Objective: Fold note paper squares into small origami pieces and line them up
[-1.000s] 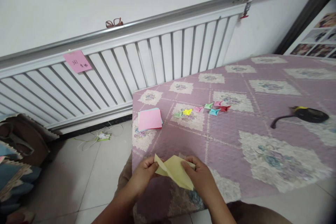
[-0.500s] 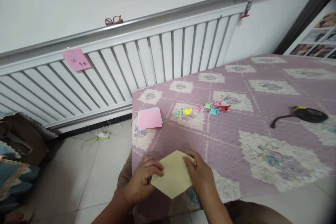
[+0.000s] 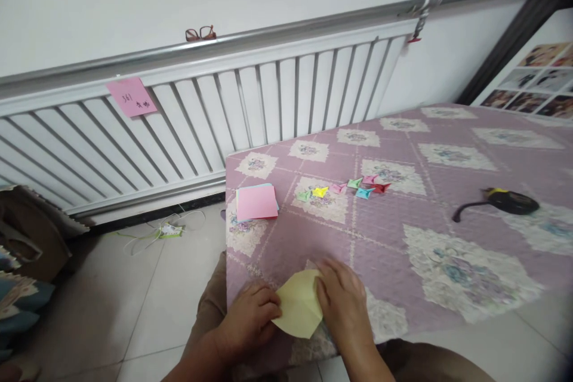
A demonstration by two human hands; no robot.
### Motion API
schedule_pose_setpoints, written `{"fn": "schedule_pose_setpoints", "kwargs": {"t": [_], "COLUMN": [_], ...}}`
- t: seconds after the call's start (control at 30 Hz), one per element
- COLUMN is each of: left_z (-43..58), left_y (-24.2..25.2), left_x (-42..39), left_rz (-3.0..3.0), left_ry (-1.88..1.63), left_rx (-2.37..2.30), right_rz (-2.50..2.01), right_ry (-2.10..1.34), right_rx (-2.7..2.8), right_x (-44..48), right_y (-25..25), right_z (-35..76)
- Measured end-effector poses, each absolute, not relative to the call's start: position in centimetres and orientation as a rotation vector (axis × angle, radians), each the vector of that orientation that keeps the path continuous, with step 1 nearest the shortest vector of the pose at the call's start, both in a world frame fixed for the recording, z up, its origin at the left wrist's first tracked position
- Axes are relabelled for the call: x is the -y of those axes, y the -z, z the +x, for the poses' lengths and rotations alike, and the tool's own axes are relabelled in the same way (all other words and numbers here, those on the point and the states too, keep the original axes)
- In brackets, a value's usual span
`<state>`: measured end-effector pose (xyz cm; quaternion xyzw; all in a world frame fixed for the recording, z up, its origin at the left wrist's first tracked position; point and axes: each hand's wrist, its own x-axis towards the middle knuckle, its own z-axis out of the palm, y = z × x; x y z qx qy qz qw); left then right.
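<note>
Yellow paper at the table's near left: left hand and right hand pinch opposite sides, apparently folding; next calls for aligning edges.

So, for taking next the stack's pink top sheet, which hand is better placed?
Probably the left hand: it is nearer the pink top sheet, while the right hand lies farther right. Both hold the yellow paper.
</note>
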<state>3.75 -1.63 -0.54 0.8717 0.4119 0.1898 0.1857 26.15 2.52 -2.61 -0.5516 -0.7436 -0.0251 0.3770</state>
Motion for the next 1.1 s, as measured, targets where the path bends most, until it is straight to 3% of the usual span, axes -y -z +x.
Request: {"fn": "schedule_pose_setpoints", "kwargs": {"t": [0.33,0.53,0.77,0.87,1.1], "left_z": [3.4,2.7,1.7,3.2,6.0], "left_y": [0.4,-0.3,-0.9,-1.1,-3.1], "left_x": [1.6,2.3,-0.2,-2.4,-4.4], "left_rz": [2.288,2.232,1.518,1.48,1.876], "left_ry": [-0.728,-0.748,-0.995,-0.93,-0.413], "left_rx": [-1.15,-1.067,-1.309,-1.269,-1.023], "right_rz": [-1.072,-1.251,-1.154,-1.138,-1.152], "right_ry": [0.061,0.003,-0.216,-0.272,-0.372], "right_rx": [2.152,2.098,2.113,2.129,2.093], "right_x": [3.3,2.1,2.1,2.4,2.5], "right_y": [1.7,2.7,3.7,4.0,4.4], "right_z": [25.3,23.1,23.3,23.6,23.6]}}
